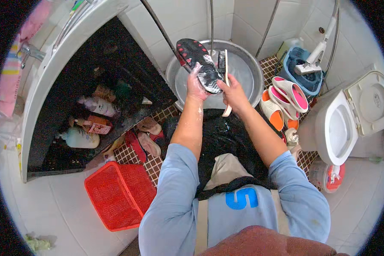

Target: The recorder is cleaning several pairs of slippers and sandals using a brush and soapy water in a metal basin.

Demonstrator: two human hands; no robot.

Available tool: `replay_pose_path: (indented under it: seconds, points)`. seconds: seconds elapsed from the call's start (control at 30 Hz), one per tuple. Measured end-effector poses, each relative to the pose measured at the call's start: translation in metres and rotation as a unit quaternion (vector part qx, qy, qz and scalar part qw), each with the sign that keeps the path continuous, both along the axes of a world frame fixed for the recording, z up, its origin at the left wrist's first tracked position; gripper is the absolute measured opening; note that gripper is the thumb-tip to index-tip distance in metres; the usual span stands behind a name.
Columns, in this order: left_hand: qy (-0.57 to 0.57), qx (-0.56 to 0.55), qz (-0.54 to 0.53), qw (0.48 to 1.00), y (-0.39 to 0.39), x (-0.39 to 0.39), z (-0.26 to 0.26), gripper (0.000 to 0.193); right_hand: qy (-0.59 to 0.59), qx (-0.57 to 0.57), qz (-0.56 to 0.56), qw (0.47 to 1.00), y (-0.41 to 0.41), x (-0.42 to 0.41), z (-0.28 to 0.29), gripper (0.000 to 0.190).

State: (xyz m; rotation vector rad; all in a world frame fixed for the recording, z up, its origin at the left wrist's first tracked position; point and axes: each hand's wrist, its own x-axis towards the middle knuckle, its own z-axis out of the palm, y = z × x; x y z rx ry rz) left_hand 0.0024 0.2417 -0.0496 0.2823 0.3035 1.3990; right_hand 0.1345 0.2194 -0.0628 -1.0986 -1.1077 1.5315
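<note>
A black shoe (196,57) with red studs on its sole is tilted sole-up over a round metal basin (259,80). White suds lie on the sole's lower half. My left hand (196,84), streaked with foam, grips the shoe near its lower end. In my right hand (234,92) is a scrubbing brush (226,68) with a pale handle and dark bristles, held upright beside the shoe. The fingers of that hand also come close to the sole's edge; whether they touch it I cannot tell. Cloudy water (243,75) partly fills the basin.
White clogs (289,96) with pink and orange linings are piled right of the basin, before a toilet (337,128). A blue bucket (299,68) holds a white mop (316,54). Leftward are a red plastic basket (118,195), slippers (147,140) and a dark shelf with bottles (97,105).
</note>
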Motion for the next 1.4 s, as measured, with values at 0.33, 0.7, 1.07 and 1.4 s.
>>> replay_pose_path:
  seconds: [0.33, 0.7, 1.07, 1.4]
  points:
    - [0.05, 0.027, -0.053, 0.997, 0.012, -0.011, -0.019, 0.063, -0.492, 0.246, 0.121, 0.826, -0.048, 0.016, 0.054, 0.04]
    - [0.048, -0.01, -0.005, 0.999, 0.02, -0.012, -0.029, 0.053, -0.458, 0.254, 0.096, 0.846, -0.012, 0.0, 0.038, 0.039]
    - [0.063, -0.02, 0.01, 0.998, 0.013, 0.001, -0.01, 0.048, -0.455, 0.225, 0.113, 0.854, -0.01, 0.0, 0.041, 0.043]
    - [0.101, -0.042, 0.049, 0.993, 0.016, -0.006, -0.019, 0.049, -0.505, 0.204, 0.142, 0.826, -0.025, -0.009, 0.051, 0.042]
